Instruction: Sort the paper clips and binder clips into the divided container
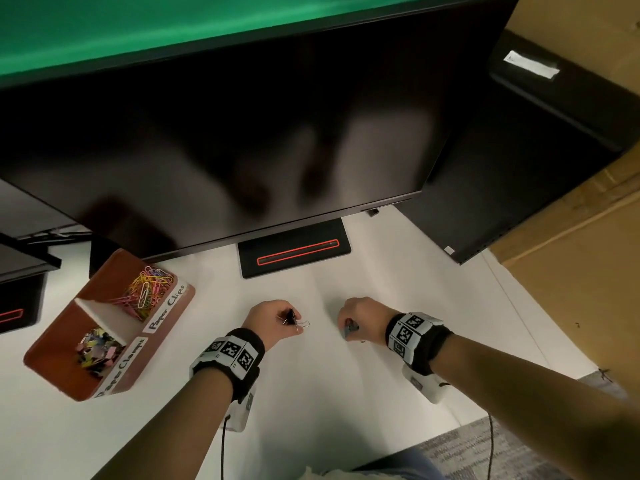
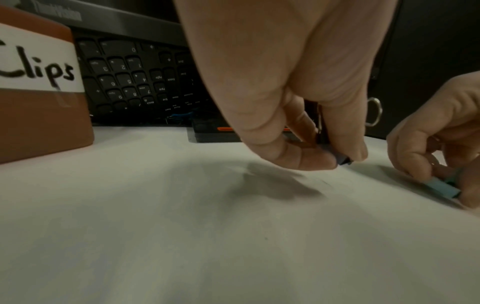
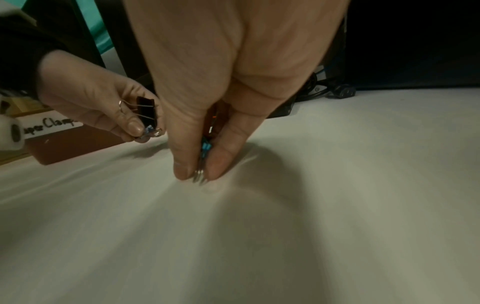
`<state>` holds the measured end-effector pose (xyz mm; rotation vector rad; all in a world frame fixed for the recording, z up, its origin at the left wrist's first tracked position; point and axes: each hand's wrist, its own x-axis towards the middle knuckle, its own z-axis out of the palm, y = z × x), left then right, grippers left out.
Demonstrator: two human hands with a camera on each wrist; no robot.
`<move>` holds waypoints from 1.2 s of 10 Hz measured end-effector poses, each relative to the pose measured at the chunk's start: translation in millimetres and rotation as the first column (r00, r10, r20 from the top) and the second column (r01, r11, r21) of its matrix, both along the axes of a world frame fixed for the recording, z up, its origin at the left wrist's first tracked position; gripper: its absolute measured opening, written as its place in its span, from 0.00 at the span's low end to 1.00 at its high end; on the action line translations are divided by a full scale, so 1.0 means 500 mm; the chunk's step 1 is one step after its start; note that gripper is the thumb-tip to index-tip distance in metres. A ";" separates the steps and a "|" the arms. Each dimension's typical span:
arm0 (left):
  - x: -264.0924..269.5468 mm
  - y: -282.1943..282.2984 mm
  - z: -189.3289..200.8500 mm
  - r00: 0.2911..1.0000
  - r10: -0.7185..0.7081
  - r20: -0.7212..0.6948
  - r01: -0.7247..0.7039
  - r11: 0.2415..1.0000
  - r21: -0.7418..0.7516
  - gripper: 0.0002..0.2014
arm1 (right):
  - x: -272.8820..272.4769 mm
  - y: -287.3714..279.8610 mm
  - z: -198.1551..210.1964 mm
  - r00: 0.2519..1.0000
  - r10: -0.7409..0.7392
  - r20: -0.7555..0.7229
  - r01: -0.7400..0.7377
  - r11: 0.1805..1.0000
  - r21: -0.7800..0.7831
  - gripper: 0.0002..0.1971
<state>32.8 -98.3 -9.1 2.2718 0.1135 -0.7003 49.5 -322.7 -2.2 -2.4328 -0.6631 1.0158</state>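
Note:
A brown divided container (image 1: 52,355) stands at the left of the white table. Its far compartment holds coloured paper clips (image 1: 147,292), its near one coloured binder clips (image 1: 95,348). At mid table my left hand (image 1: 289,322) pinches a black binder clip (image 1: 291,317), and a small blue clip (image 2: 342,158) shows at its fingertips in the left wrist view. My right hand (image 1: 348,329) is to its right, fingertips down on the table. It pinches a blue binder clip (image 3: 206,148) whose wire handles (image 3: 198,175) touch the surface.
A large dark monitor (image 1: 225,133) hangs over the back of the table on a black stand (image 1: 294,252). A keyboard (image 2: 135,80) lies under it behind the container. A black box (image 1: 519,168) stands at the right, beside cardboard (image 1: 571,271).

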 end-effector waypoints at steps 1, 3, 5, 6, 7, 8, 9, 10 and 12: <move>-0.005 0.008 0.015 1.000 0.022 0.016 -0.021 0.999 -0.028 0.09 | 0.000 0.011 0.009 0.999 -0.013 0.040 0.012 0.999 0.043 0.09; -0.034 0.094 0.101 0.979 0.186 0.088 -0.179 0.980 -0.081 0.09 | 0.020 0.148 0.083 0.986 0.067 0.154 -0.095 0.979 0.182 0.13; -0.118 0.333 0.215 0.876 0.442 0.195 -0.463 0.883 0.081 0.09 | 0.017 0.448 0.162 0.952 0.185 0.244 -0.270 0.883 0.384 0.12; -0.146 0.435 0.232 0.821 0.541 0.182 -0.570 0.790 0.224 0.11 | -0.005 0.598 0.177 0.940 0.238 0.246 -0.319 0.869 0.379 0.10; -0.152 0.494 0.219 0.735 0.677 -0.034 -0.678 0.734 -0.040 0.08 | -0.021 0.695 0.164 0.949 0.196 0.246 -0.278 0.888 0.366 0.09; -0.149 0.522 0.205 0.712 0.682 -0.165 -0.702 0.693 -0.167 0.08 | -0.026 0.727 0.150 0.961 0.177 0.213 -0.238 0.921 0.309 0.14; -0.143 0.522 0.212 0.722 0.647 -0.245 -0.692 0.680 -0.242 0.11 | -0.023 0.715 0.146 0.966 0.178 0.186 -0.230 0.921 0.315 0.16; -0.142 0.518 0.224 0.811 0.547 -0.206 -0.583 0.786 -0.208 0.16 | -0.026 0.679 0.167 0.968 0.221 0.121 -0.250 0.904 0.345 0.15; -0.190 0.456 0.290 0.795 0.602 0.069 -0.566 0.778 -0.273 0.10 | -0.015 0.557 0.211 0.986 0.155 0.063 -0.166 0.858 0.485 0.08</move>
